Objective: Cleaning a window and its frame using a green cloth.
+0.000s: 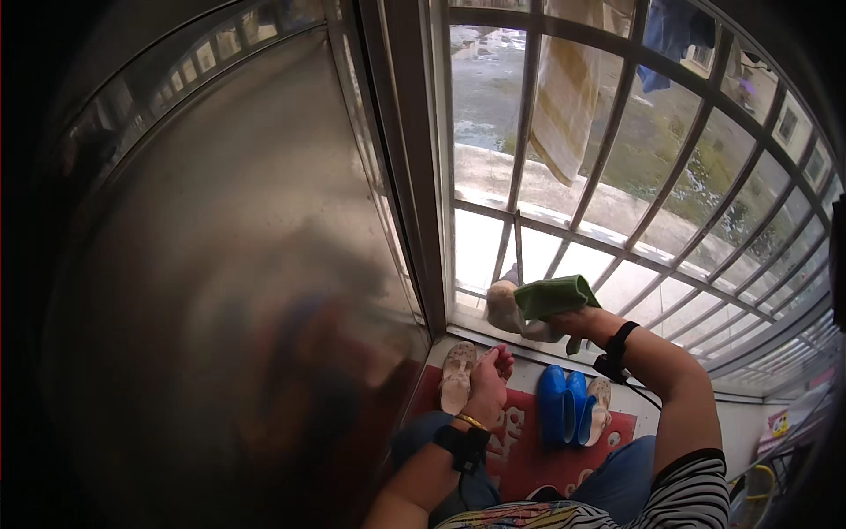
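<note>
My right hand grips a folded green cloth at the lower part of a glass pane, in front of metal window bars. Part of the cloth hangs below the fingers. A pale rounded shape shows beside the cloth, perhaps a reflection in the glass. My left hand hovers over a red mat with its fingers loosely curled and nothing visible in them. Close to that hand lies a beige clog. Blue rubber boots stand on the mat below my right forearm, with another beige clog against them.
A dull reflective metal door panel fills the left side, next to the window frame. Beyond the bars hang a striped towel and blue clothing. The red mat lies between my knees. Household items stand at the right edge.
</note>
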The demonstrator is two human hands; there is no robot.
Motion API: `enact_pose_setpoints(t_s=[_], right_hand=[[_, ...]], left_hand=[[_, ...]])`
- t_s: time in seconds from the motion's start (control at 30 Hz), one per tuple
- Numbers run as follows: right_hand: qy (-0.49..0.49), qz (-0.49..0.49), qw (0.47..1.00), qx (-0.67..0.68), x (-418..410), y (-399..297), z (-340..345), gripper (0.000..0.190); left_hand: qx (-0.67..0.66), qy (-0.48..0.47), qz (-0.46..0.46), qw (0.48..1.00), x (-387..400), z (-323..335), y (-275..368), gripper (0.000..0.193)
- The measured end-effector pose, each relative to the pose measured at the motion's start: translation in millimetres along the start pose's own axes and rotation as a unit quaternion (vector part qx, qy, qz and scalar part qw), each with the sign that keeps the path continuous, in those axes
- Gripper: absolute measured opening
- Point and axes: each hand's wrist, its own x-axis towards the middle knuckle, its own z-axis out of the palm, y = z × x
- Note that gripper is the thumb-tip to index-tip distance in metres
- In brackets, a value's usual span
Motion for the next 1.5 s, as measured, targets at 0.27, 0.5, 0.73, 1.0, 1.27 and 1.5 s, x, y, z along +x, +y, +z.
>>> enact_pose_setpoints(t_s=[0.27,0.5,0.73,1.0,1.27,1.5], right_hand=[[0.419,0.094,0.787,-0.444,8,-8,-253,0.043],[0.241,0.211,0.880,-0.350,-28,-14,-101,0.038],[0.008,0.248,0.947,0.202,-62,-78,3,0.041],[-0.181,0.130,0.970,0.100,-6,-135,-83,0.033],[0.308,0.105,0.918,-0.228,-17,-129,-278,0.024],[0.347,0.123,0.808,-0.460,-23,-57,-339,0.036]], left_hand=[[0.020,0.018,0.070,0.997,1,15,10,0.016],[0.085,-0.074,0.044,0.993,7,5,1,0.023],[0.175,-0.081,-0.125,0.973,0,19,-28,0.038],[-0.040,-0.339,-0.105,0.934,7,-7,-16,0.039],[0.284,-0.099,0.688,0.661,-113,129,123,0.040],[0.405,0.080,0.881,0.231,-138,281,277,0.060]])
